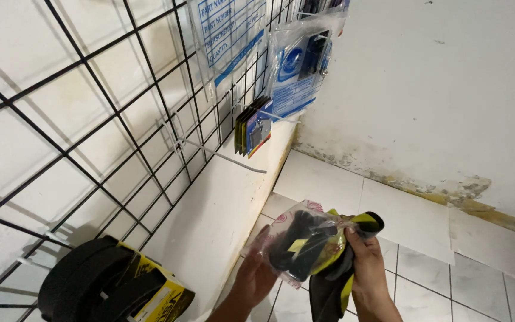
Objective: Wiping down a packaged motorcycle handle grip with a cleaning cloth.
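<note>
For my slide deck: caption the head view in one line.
Both hands, left and right, hold a clear bag of black-and-yellow items beside a wire grid.

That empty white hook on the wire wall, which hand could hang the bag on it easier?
Probably the left hand. It holds the clear bag on the side nearer the wire wall and the empty hook. The right hand grips the black and yellow cloth, farther from the hook.

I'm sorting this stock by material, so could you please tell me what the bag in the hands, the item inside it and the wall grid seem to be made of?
The bag looks like thin clear plastic film: glossy, crinkled, see-through. The item seems soft black and yellow fabric or rubber; it drapes limply, hard to tell which. The wall grid looks like black-coated metal wire: thin, straight crossing rods.
</note>
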